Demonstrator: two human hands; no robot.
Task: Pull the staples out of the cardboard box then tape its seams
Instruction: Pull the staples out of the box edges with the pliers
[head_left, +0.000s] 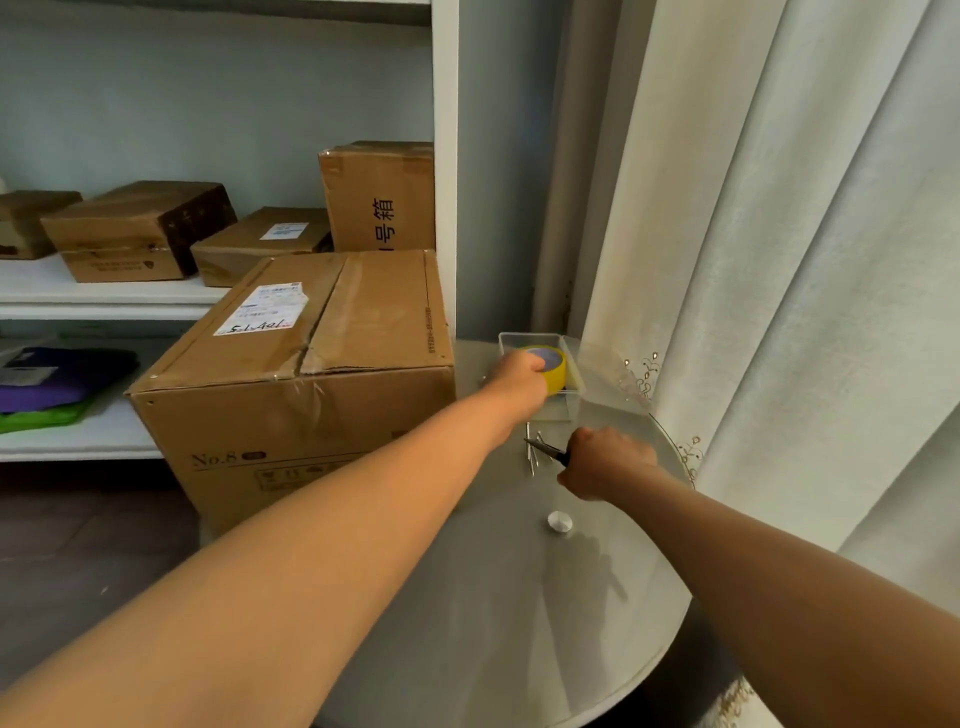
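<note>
A large cardboard box (311, 374) with a shipping label stands at the left of a round grey table (519, 597). My left hand (519, 376) grips a yellow roll of tape (553, 366) inside a clear plastic tray (569, 348) at the table's far side. My right hand (605, 462) holds a dark-handled pointed tool (548, 449), its tip over several pulled staples (532, 447) lying on the table just in front of the tray.
A small white object (559, 521) lies mid-table. White shelves (104, 296) at the left carry several cardboard boxes (140, 228) and purple and green items (57, 384). A pale curtain (779, 260) hangs along the table's right side.
</note>
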